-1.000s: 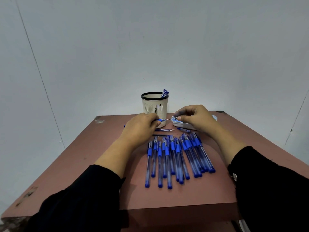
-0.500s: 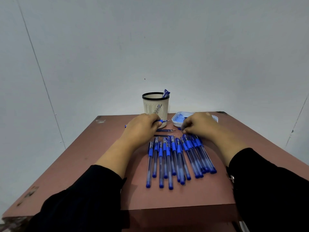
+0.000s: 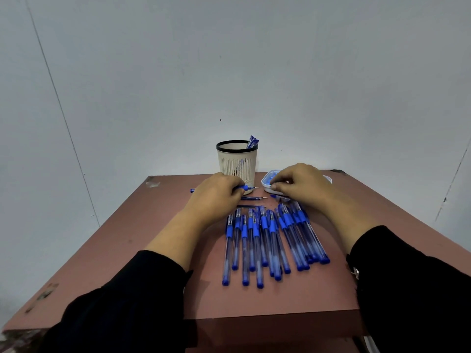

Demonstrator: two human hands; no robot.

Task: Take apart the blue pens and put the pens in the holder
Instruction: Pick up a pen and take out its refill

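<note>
Two hands work at a reddish counter (image 3: 158, 250): the left hand (image 3: 216, 194) curls around a blue pen (image 3: 248, 187) in front of the holder (image 3: 237, 161), while the right hand (image 3: 300, 184), fingers bent, pinches something unclear over a white tray (image 3: 267, 178). More pens (image 3: 270, 240) lie in a row below.

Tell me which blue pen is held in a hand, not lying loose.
The pen in the left hand, beside the holder: its tip sticks out from the fingers, while the row of pens lies untouched on the table.
</note>
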